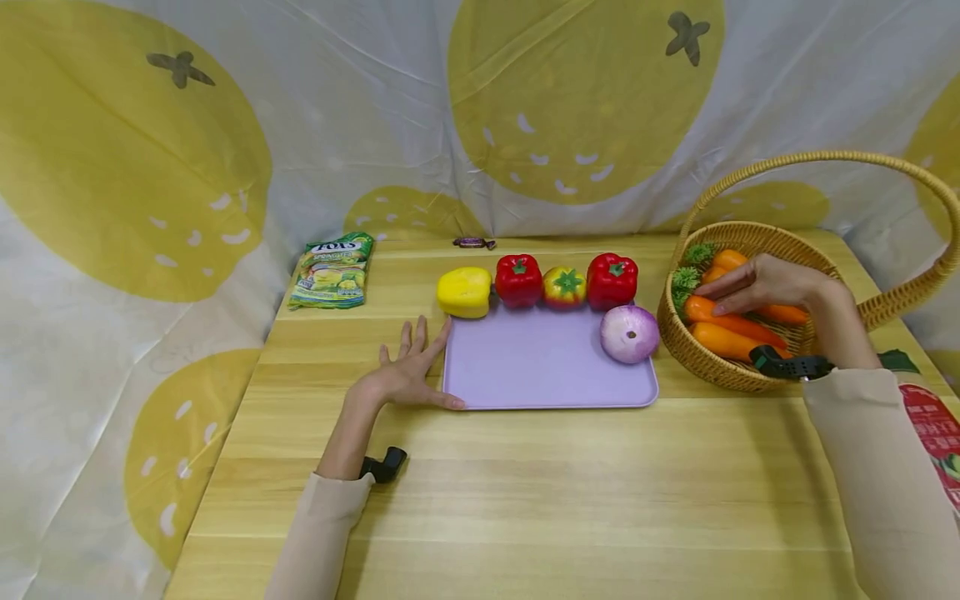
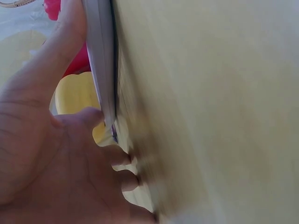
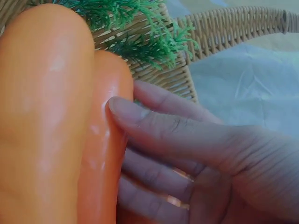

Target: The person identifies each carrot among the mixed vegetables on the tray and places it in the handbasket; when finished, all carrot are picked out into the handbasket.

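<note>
My left hand (image 1: 405, 377) lies at the left edge of a lilac tray (image 1: 540, 367), fingers spread, with thumb and fingertips touching the rim. Inside the wicker basket (image 1: 705, 367), my right hand (image 1: 772, 283) pinches an orange carrot (image 1: 738, 321), the thumb on one side and fingers around the other, as the right wrist view shows. Another carrot (image 3: 42, 116) lies beside the gripped one. More carrots with green tops (image 1: 686, 278) share the basket, partly hidden by the hand. On the tray's right side sits a purple onion (image 1: 628, 335).
Along the tray's far edge stand a yellow pepper (image 1: 463, 292), two red peppers (image 1: 518, 281) and a red-yellow tomato-like vegetable (image 1: 564, 288). A green Fox's candy bag (image 1: 332, 271) and a wrapped candy (image 1: 474, 242) lie behind. The basket's tall handle (image 1: 817, 156) arches over the right. A red-green packet (image 1: 933, 425) lies near the right sleeve.
</note>
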`<control>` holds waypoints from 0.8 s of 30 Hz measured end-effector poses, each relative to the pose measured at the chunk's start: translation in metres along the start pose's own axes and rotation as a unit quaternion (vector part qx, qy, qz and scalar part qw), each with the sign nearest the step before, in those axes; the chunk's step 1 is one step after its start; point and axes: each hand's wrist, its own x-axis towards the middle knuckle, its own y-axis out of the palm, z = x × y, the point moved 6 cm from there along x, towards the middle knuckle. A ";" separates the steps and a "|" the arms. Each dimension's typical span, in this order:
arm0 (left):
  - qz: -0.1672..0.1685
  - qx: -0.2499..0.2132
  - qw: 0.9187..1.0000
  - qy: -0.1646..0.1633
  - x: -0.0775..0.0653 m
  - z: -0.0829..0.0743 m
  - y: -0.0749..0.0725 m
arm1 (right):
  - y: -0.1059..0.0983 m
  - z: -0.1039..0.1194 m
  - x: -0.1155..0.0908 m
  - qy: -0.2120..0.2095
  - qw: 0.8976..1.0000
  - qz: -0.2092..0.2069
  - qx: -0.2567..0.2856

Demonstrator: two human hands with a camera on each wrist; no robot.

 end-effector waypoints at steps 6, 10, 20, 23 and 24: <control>0.016 0.012 1.000 -0.008 -0.004 -0.007 -0.006 | -0.004 0.006 0.001 -0.009 0.999 -0.020 -0.035; 0.012 0.018 1.000 -0.008 -0.004 -0.006 -0.008 | -0.009 0.013 -0.003 -0.015 0.999 -0.018 -0.032; -0.026 -0.026 0.999 0.032 -0.021 0.003 -0.022 | -0.013 0.057 -0.033 -0.017 0.995 -0.054 -0.081; -0.062 -0.034 0.997 0.038 -0.029 0.002 -0.036 | -0.011 0.079 -0.043 -0.019 0.992 -0.072 -0.099; -0.076 -0.035 0.996 0.040 -0.031 0.001 -0.041 | -0.010 0.087 -0.045 -0.019 0.991 -0.079 -0.108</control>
